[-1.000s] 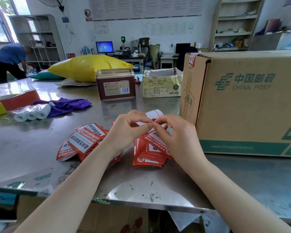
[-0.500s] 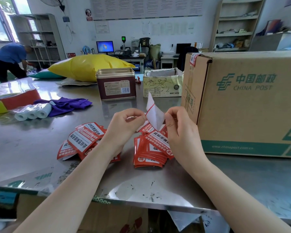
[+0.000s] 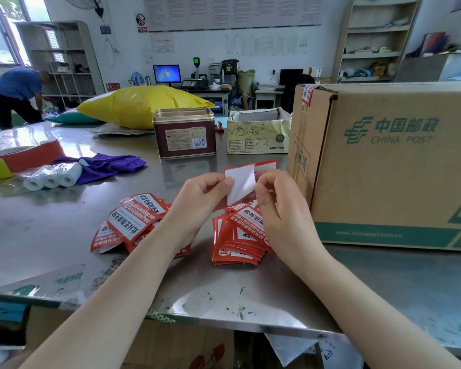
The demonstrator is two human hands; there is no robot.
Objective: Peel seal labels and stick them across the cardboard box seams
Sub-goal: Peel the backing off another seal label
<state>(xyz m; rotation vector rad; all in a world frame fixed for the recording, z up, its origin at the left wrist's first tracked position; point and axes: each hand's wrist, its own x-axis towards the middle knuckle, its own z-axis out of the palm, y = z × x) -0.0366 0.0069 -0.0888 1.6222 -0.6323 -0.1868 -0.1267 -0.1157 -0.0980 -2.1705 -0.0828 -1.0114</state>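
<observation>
Above the steel table (image 3: 51,230), my left hand (image 3: 200,198) pinches the white backing paper (image 3: 240,185) of a seal label. My right hand (image 3: 280,206) pinches the red-edged label (image 3: 266,166) behind it, and the two sheets are partly pulled apart. Below my hands lies a stack of red and white seal labels (image 3: 237,241), with a looser pile of labels (image 3: 128,222) to its left. The big China Post cardboard box (image 3: 391,166) stands on the right, and one red seal label (image 3: 308,93) sits over its top left corner.
Behind my hands stand a brown tin (image 3: 184,134) and a small open carton (image 3: 258,134). At the left lie a purple cloth (image 3: 107,166), white paper rolls (image 3: 53,178) and a red and yellow tape roll (image 3: 14,158). A yellow bag (image 3: 141,105) lies further back; a person (image 3: 14,94) bends at far left.
Both hands have risen from the label stack. The label went from closed between my fingers to partly peeled, its white backing now drawn leftward and away from the red-edged face.
</observation>
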